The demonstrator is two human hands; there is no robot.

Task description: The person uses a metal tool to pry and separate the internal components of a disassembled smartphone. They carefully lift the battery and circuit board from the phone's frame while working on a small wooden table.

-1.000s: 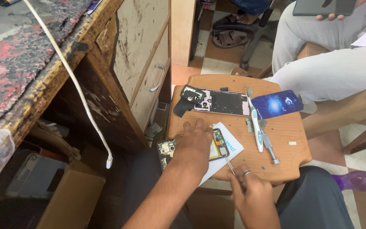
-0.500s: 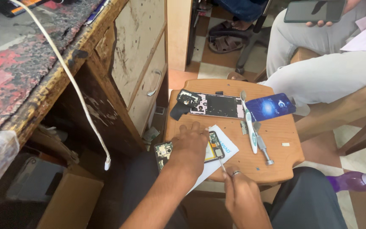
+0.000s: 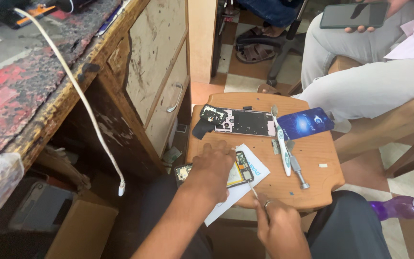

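Observation:
My left hand (image 3: 212, 165) lies flat on an opened phone (image 3: 240, 169) with a yellow battery, pinning it to a white paper (image 3: 245, 184) on a small wooden stool (image 3: 312, 158). My right hand (image 3: 276, 225) grips a thin metal tool (image 3: 252, 188) whose tip points at the phone's lower edge. A second dismantled phone frame (image 3: 243, 121) lies at the far side of the stool.
A white and blue toothbrush (image 3: 281, 141), a screwdriver (image 3: 297, 169) and a blue card (image 3: 305, 123) lie on the stool's right part. A worn wooden desk (image 3: 120, 72) with a hanging white cable (image 3: 87, 105) stands left. Another person's legs (image 3: 374, 81) are right; a purple bottle (image 3: 401, 207) lies on the floor.
The view has shifted slightly. My left hand stays on the phone while my right hand with the tool has moved a little nearer to it.

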